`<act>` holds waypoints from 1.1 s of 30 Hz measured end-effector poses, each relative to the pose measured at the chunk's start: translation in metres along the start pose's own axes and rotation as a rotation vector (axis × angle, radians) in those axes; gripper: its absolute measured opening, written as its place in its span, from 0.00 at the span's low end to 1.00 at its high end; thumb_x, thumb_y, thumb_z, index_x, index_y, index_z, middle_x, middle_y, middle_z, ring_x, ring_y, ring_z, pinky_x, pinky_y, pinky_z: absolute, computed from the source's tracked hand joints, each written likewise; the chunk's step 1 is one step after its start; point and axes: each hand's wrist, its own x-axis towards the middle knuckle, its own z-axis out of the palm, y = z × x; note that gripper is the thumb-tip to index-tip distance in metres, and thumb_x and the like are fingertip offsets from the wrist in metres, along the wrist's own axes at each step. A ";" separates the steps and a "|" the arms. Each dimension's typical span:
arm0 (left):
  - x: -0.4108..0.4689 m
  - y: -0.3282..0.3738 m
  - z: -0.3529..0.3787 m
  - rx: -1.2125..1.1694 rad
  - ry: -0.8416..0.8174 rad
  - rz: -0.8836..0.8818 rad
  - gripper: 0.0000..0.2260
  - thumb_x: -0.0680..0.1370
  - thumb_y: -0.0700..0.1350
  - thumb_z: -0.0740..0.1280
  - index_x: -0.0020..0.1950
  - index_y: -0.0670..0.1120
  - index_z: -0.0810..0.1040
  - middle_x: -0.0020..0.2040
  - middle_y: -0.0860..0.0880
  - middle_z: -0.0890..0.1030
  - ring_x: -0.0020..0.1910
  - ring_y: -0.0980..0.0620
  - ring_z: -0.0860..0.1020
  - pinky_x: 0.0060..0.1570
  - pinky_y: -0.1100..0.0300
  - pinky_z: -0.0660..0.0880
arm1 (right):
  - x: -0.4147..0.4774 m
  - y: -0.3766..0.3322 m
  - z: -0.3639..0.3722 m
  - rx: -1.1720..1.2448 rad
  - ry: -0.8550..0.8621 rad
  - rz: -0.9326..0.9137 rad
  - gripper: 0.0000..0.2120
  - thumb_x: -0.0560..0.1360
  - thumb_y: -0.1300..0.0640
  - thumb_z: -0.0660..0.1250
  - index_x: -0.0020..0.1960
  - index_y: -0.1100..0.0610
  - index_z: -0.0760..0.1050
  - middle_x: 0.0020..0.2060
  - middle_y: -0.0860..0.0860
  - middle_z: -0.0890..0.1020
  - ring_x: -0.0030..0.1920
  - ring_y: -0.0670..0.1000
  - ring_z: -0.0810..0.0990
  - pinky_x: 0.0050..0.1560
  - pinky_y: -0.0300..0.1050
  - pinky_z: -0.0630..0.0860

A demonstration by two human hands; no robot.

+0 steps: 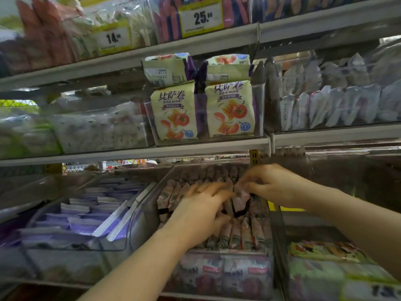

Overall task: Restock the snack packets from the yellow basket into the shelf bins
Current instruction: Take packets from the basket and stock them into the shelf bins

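Observation:
A clear shelf bin (pixel 245 255) in the middle of the lower shelf holds several pink-and-white snack packets (pixel 240 234) standing on edge in rows. My left hand (pixel 201 210) lies flat on the packets with its fingers spread and pushes against the row. My right hand (pixel 268 184) pinches the top of one pink snack packet (pixel 240 197) that stands above the others at the bin's middle. The yellow basket is not in view.
A clear bin of purple packets (pixel 82 216) stands to the left. Tomato pizza-roll bags (pixel 174 114) fill the bin on the shelf above. A bin of yellow-green packets (pixel 325 253) sits at the lower right. Price tags (pixel 201 18) hang on the top shelf.

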 end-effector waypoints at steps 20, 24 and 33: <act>-0.431 -0.077 0.020 -0.116 0.283 -0.856 0.09 0.76 0.42 0.63 0.52 0.49 0.80 0.47 0.53 0.80 0.46 0.48 0.79 0.48 0.49 0.76 | -0.054 -0.304 0.294 0.086 -0.367 -0.707 0.11 0.77 0.51 0.62 0.57 0.47 0.78 0.52 0.43 0.82 0.50 0.47 0.80 0.48 0.50 0.79; -0.527 -0.085 0.062 -0.184 0.041 -1.109 0.09 0.77 0.42 0.66 0.56 0.49 0.80 0.52 0.50 0.81 0.53 0.48 0.79 0.54 0.52 0.74 | -0.074 -0.342 0.393 0.003 -0.647 -0.803 0.14 0.77 0.50 0.61 0.62 0.47 0.74 0.57 0.45 0.80 0.57 0.50 0.78 0.52 0.49 0.77; -0.682 -0.087 0.132 -0.276 -0.263 -1.531 0.09 0.81 0.49 0.62 0.59 0.55 0.78 0.60 0.53 0.79 0.59 0.52 0.75 0.53 0.56 0.74 | -0.109 -0.392 0.576 -0.194 -1.186 -0.953 0.17 0.77 0.53 0.64 0.65 0.56 0.73 0.61 0.57 0.78 0.60 0.58 0.76 0.55 0.50 0.75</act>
